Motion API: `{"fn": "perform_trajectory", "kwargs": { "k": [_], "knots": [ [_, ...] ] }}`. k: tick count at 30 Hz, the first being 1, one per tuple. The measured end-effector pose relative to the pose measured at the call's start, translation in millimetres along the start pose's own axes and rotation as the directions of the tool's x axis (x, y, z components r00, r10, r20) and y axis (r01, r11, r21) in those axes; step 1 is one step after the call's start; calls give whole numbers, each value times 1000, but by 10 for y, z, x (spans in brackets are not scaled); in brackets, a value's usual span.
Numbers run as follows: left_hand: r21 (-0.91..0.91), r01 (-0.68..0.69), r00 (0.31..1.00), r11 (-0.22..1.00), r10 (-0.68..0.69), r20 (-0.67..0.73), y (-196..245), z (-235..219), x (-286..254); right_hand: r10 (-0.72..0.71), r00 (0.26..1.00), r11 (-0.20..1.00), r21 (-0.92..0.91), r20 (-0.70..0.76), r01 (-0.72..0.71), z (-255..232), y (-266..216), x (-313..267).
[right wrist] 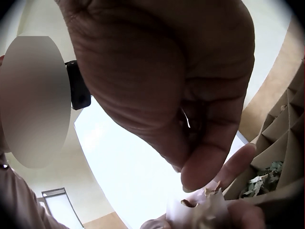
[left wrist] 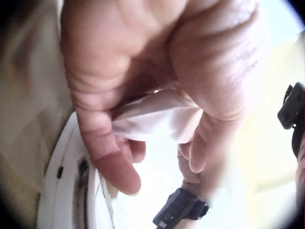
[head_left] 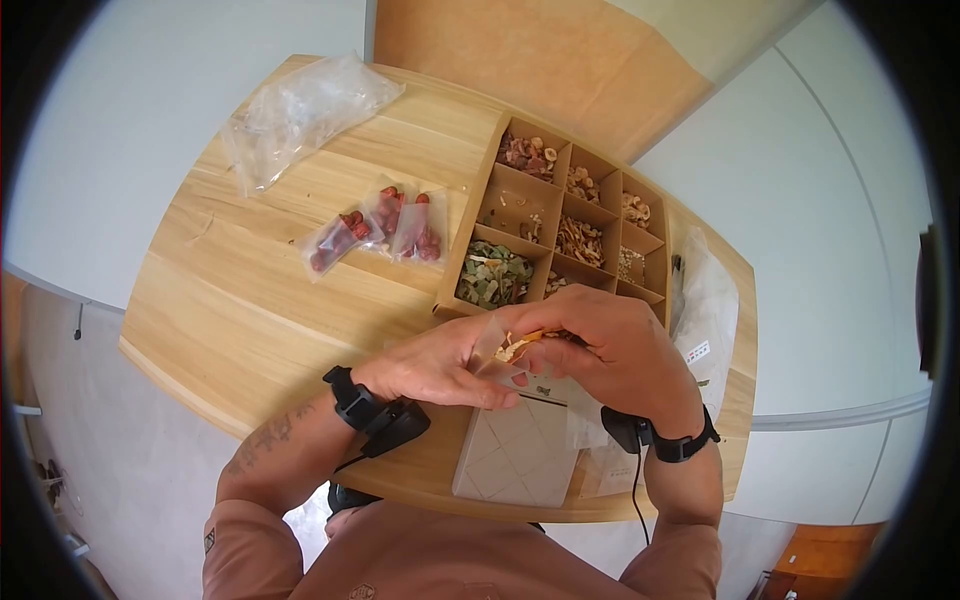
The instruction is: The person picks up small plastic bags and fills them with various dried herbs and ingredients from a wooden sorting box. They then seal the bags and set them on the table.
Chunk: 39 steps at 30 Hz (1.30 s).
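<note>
My left hand [head_left: 430, 362] grips a small translucent pouch [head_left: 487, 362] between thumb and fingers, its mouth turned toward my right hand. Pale yellow and brown dried herb slices [head_left: 513, 348] show at that mouth. My right hand [head_left: 620, 350] is right over the pouch, thumb and fingers brought together around brown dried herb strips; most of these are hidden by the fingers. In the right wrist view the right fingertips [right wrist: 202, 174] are close above the pouch [right wrist: 209, 212]. The left wrist view shows the pouch's white side [left wrist: 157, 117] under the left palm.
A divided cardboard box [head_left: 487, 210] beyond my hands holds dried herbs, green leaves [head_left: 495, 273] among them. Three pouches of red dried fruit [head_left: 385, 212] lie left of it. A crumpled clear bag [head_left: 305, 110] lies far left, a white tile-patterned box [head_left: 515, 455] near me, more plastic bags [head_left: 710, 300] right.
</note>
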State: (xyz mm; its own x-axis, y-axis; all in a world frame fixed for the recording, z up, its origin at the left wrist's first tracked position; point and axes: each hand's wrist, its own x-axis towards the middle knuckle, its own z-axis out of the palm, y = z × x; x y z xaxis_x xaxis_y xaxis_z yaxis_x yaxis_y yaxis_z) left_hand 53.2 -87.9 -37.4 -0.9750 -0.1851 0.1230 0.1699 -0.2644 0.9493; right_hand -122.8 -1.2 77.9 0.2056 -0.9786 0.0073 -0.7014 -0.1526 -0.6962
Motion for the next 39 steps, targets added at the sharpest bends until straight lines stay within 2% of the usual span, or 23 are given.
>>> {"fn": "perform_trajectory", "kwargs": {
  "k": [4, 9, 12, 15, 16, 19, 22, 30, 39],
  "knots": [
    [-112, 31, 998, 993, -25, 56, 27, -5, 1, 54, 999, 997, 61, -3, -54, 3, 13, -31],
    [-168, 57, 998, 984, -50, 45, 26, 4, -11, -15, 999, 999, 31, -32, 16, 57, 127, -53],
    [-143, 33, 999, 989, -29, 32, -1, 7, -10, -25, 999, 1000, -7, -35, 24, 81, 159, -43],
    [6, 4, 1000, 1000, -4, 21, -26, -17, -2, -1, 999, 1000, 5, -46, 2, 118, 131, -26],
    [0, 14, 1000, 1000, -14, 21, -37, -22, -2, 8, 999, 1000, 17, -52, -8, 125, 121, -23],
    [-28, 52, 999, 998, -52, 16, -58, -19, -13, -95, 995, 995, -38, -43, 94, 135, 156, -19],
    [-56, 79, 997, 995, -79, 7, -65, -11, -23, -116, 992, 990, -80, -42, 112, 158, 184, -21],
    [-82, 48, 999, 995, -47, 7, -111, -4, -11, -80, 996, 995, -67, -29, 78, 184, 186, -26],
    [-22, 75, 997, 997, -74, 15, -137, -36, -11, -79, 995, 994, -79, -60, 74, 204, 206, -31]
  ]
}}
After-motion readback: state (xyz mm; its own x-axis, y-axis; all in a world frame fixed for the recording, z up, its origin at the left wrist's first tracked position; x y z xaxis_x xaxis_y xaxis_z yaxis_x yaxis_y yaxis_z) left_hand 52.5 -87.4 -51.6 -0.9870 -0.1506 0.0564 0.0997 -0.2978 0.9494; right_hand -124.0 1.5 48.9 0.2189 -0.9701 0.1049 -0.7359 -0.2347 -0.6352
